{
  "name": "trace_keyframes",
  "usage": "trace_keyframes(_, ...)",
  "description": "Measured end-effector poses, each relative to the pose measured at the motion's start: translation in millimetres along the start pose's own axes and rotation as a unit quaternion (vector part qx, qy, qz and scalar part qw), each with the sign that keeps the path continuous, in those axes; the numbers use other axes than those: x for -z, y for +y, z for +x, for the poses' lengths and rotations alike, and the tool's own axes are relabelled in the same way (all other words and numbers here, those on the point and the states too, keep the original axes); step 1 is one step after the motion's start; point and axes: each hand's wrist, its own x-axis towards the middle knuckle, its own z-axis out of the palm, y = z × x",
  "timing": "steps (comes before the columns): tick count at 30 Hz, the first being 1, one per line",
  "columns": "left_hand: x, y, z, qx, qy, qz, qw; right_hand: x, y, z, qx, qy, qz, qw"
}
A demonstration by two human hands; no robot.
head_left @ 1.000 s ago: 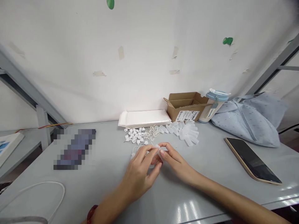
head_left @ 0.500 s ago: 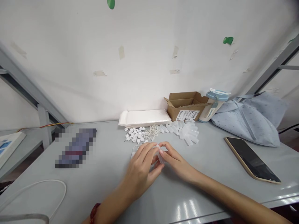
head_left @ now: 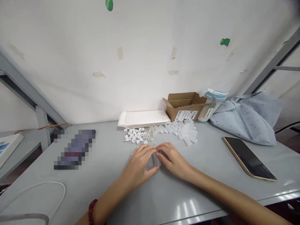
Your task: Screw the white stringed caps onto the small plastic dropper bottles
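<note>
A small clear plastic piece [head_left: 153, 161], perhaps a little case, is held between my hands over the grey table. My left hand [head_left: 137, 167] curls around its left side, thumb along the near edge and fingers over the far edge. At its upper right corner my right hand [head_left: 172, 162] pinches with thumb and fingertips, which partly hide that end. Just beyond lie a pile of small white caps [head_left: 134, 135], a tangle of whitish cord loops [head_left: 151, 132] and a heap of translucent plastic strips [head_left: 187, 133]. A thin white loop [head_left: 133, 149] shows behind my left hand.
Against the wall lie a white flat package [head_left: 144, 118], an open cardboard box [head_left: 185, 107], a tumbler [head_left: 211, 106] and a pale blue bag [head_left: 246, 122]. A phone [head_left: 249, 158] rests at right, a blurred-out dark object [head_left: 76, 150] and a white cable [head_left: 62, 184] at left.
The plastic piece has turned from a narrow, tilted view to a flatter, broader one between my hands. My right hand has shifted slightly left. The whole view has moved a little.
</note>
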Motion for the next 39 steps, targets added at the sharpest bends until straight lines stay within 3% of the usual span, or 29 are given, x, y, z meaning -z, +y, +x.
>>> trace_keyframes(19,6.8,-1.5,0.4,0.066,-0.077,-0.004,0.995,-3.6,8.5,-1.7,0.007,-0.007,-0.038,0.999)
trace_keyframes(39,4.6,-3.8,-0.1,0.041,-0.072,0.058,0.995,-4.8,9.5,-0.6,0.017,-0.005,-0.047,0.999)
